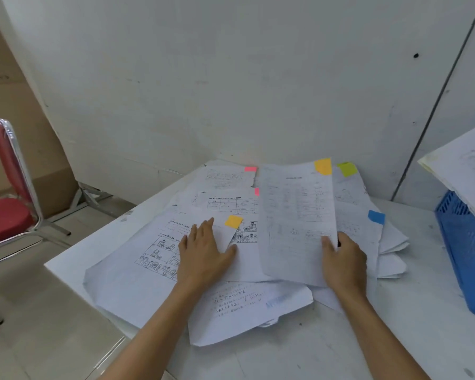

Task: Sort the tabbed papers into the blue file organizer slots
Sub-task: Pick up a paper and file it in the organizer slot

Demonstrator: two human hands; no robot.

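Across the middle of the frame, the tabbed papers [231,300] are being kept in a loose, overlapping spread on the white table [340,352]. One sheet [294,223], marked with a yellow tab [323,166] at its upper right corner, is being held up off the pile at centre right. Its right edge is being pinched by the right hand [346,264], thumb on the printed face and fingers hidden behind. Just left of centre, the pile is being pressed down by the left hand [203,253], which is being laid flat with fingers straight and slightly spread, gripping nothing.

Other markers are being shown among the sheets: a pink tab [250,169] at upper centre, a second yellow tab [233,222] beside the left fingertips, and a green tab [346,169] and a blue tab [376,216] to the right of the raised sheet.

At the right edge of the frame the blue file organizer [469,242] is being only partly shown, well apart from both hands. Some filed papers [466,165] are leaning out of it (whether those carry tabs cannot be told).

Sorting is judged to be at an early or middle stage: a few sheets seem filed, most of the pile is not yet sorted, and the raised sheet is probably being readied for a slot.
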